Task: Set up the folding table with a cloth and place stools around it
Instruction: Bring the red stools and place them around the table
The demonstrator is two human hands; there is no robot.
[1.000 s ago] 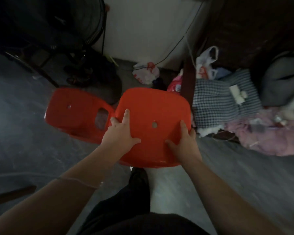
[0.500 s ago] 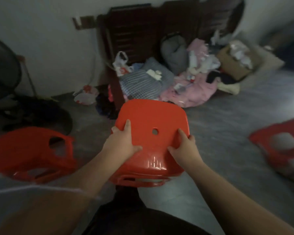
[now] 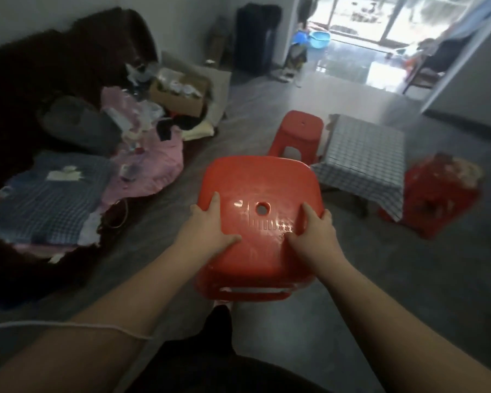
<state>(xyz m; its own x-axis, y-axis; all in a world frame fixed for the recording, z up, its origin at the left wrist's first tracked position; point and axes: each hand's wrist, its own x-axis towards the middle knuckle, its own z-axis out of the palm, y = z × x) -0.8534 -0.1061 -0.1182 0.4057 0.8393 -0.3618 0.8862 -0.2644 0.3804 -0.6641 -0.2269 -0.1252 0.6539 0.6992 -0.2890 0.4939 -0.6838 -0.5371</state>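
Note:
I hold a red plastic stool (image 3: 255, 182) off the floor in front of me, seat up, a round hole in its middle. My left hand (image 3: 210, 225) grips its left edge and my right hand (image 3: 313, 231) grips its right edge. Ahead to the right stands the low folding table (image 3: 363, 157) under a blue-and-white checked cloth. A second red stool (image 3: 299, 134) stands upright at the table's left side. At the table's right side sits a third red stool (image 3: 440, 191), blurred, with something pale on top.
A pile of clothes and bedding (image 3: 102, 154) and an open cardboard box (image 3: 182, 92) line the left wall. A dark cabinet (image 3: 255, 38) stands at the back. A bright doorway (image 3: 380, 32) with a blue basin (image 3: 319, 39) lies beyond. Grey floor runs between me and the table.
My view has swung right from the fan and wall to the room. The stool stays in both hands. The table and the two stools beside it have come into sight.

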